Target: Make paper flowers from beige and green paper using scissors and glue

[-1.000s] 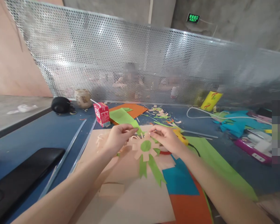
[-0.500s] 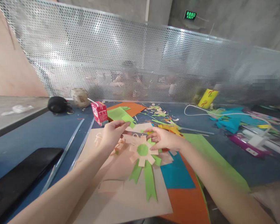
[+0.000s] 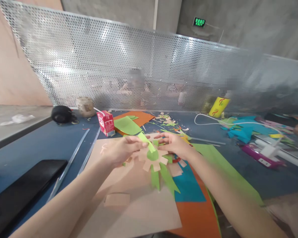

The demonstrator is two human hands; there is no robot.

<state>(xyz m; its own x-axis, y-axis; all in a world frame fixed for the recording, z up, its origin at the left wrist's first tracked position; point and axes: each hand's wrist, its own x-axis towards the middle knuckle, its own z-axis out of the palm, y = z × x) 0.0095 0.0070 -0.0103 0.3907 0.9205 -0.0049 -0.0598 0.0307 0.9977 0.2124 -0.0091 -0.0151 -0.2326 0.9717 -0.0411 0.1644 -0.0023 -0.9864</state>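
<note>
A paper flower rosette (image 3: 162, 160) has peach petals, a round green centre and green notched ribbon tails. It is over a large peach paper sheet (image 3: 139, 215). My left hand (image 3: 125, 148) is closed on a narrow light-green paper strip (image 3: 147, 142), whose near end reaches the rosette's centre. On the far right side of the rosette, my right hand (image 3: 175, 143) has curved fingers and grips its edge; the fingertips are partly hidden. A small cut peach rectangle (image 3: 117, 199) lies on the sheet, nearer to me.
A pink drink carton (image 3: 105, 123) stands behind the sheet near green paper (image 3: 128, 125). Paper scraps (image 3: 167, 119) lie by the perforated metal screen (image 3: 89, 59). Blue (image 3: 190, 186) and orange paper (image 3: 196, 215) lie right; a black phone-like slab (image 3: 27, 188) lies left. A purple power strip (image 3: 262, 156) is far right.
My left hand has moved right and toward me, bringing the green strip over the rosette. The rosette has turned, its tails swinging right. My right hand has shifted slightly.
</note>
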